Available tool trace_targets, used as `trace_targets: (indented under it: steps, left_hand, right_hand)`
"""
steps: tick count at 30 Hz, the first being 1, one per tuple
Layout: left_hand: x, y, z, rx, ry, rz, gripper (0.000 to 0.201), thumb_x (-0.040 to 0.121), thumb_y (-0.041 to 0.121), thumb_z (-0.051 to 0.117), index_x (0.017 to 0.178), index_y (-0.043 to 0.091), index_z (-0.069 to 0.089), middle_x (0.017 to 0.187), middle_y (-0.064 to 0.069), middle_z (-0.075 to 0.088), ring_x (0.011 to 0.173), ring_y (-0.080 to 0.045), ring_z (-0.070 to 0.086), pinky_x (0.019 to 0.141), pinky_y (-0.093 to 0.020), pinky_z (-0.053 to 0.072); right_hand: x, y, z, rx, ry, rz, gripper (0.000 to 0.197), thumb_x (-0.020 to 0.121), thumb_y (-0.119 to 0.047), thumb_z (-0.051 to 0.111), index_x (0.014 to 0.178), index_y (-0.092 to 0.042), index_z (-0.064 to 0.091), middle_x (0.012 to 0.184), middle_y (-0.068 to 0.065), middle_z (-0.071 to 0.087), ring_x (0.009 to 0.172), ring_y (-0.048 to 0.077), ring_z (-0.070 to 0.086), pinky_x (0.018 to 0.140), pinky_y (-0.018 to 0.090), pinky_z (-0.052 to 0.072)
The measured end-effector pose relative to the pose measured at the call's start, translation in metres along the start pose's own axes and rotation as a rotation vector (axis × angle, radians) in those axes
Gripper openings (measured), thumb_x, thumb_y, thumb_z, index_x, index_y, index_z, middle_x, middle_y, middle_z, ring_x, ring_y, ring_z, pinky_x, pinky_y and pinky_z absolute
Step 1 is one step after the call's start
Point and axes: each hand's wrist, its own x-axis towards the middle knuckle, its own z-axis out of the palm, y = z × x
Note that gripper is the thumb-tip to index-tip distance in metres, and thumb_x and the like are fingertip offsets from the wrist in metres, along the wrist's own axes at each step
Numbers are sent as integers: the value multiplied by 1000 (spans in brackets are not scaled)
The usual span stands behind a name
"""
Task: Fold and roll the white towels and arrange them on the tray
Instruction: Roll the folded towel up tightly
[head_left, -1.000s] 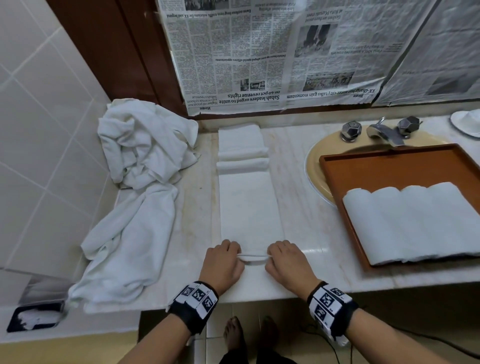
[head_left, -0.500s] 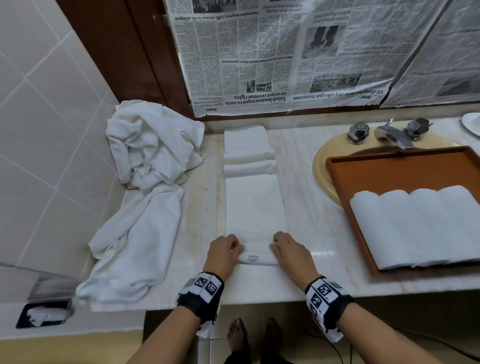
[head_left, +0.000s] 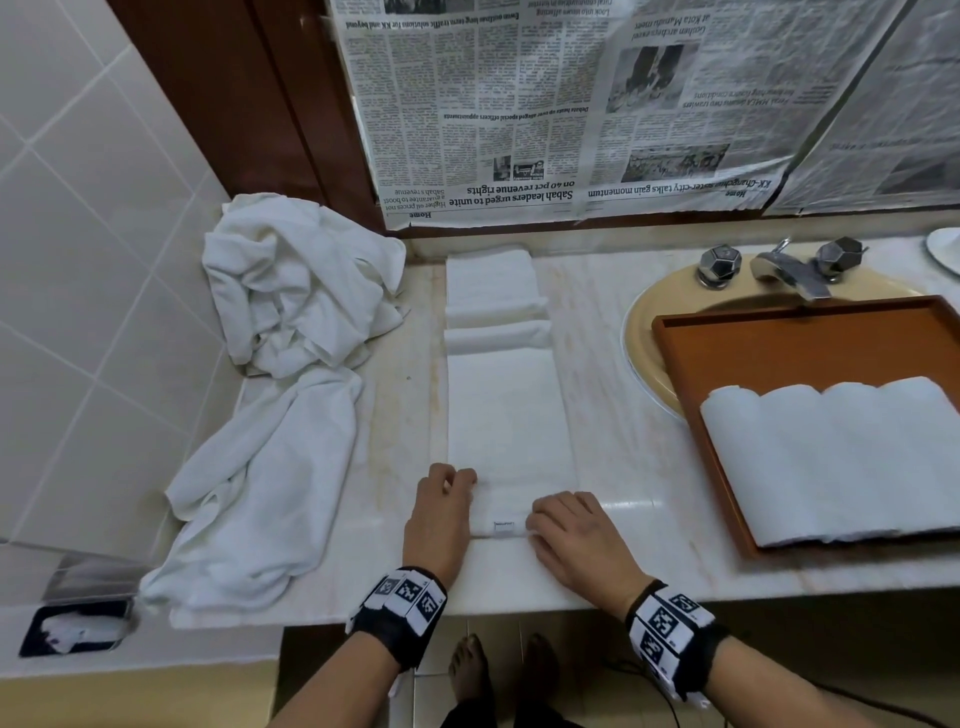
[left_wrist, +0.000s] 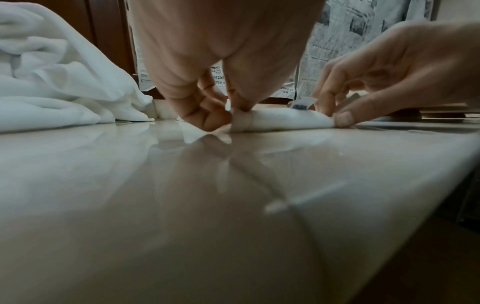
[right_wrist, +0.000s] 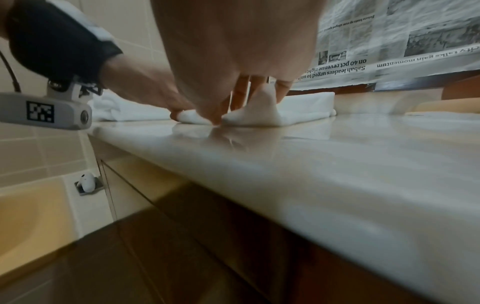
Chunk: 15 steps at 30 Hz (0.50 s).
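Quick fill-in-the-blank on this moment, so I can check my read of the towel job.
1. Both hands grip the ____ end of the folded towel strip.
2. The tray holds ____ rolled towels.
3. The tray rests partly over the ____.
4. The crumpled towel pile lies to the strip's ____.

Answers: near; four; sink; left

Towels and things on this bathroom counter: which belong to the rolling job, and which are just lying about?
Part of the job:
- folded towel, near end being rolled by left hand and right hand
- rolled towels on the tray
- crumpled towels

Just lying about:
- tap
- newspaper
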Motion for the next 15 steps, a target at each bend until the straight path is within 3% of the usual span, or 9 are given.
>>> trace_targets:
  steps: [4,7,10,12,15]
  left_hand:
    - [-5,0,2,-12,111,257,26,89,12,54,112,23,59,115,3,50,93,-19,49,67,-35,49]
    - [-15,-2,8,76,70,392,16,87,37,54,100,31,61,103,13,56,93,-14,52,74,-32,45]
    - [-18,-10,14,103,38,359,23,86,49,54,104,36,59,103,18,59,96,-12,53,76,-29,41]
    - [-12,-12,13,73,26,296,31,89,52,47,106,34,65,100,15,64,95,-15,57,76,-31,42]
    - [-2,-8,3,-10,-103,196,57,90,61,29,113,28,70,100,8,70,95,-18,60,80,-34,44]
  right_hand:
    - [12,-3,-2,9,-53,44,15,82,-23,55,89,-15,65,92,0,62,78,19,56,72,30,44]
    - [18,-2,-2,44,-96,84,14,79,-21,55,83,-14,66,82,0,62,72,19,54,67,31,46]
    - [31,0,-15,291,-196,280,21,86,-28,52,92,-16,69,85,-4,65,78,16,57,73,31,48]
    - [39,7,-26,525,-293,445,16,90,-28,59,97,-19,70,86,-9,66,80,13,59,76,30,48]
    - [41,14,-28,531,-258,455,16,93,-27,61,107,-21,66,95,-6,63,80,16,61,75,32,50]
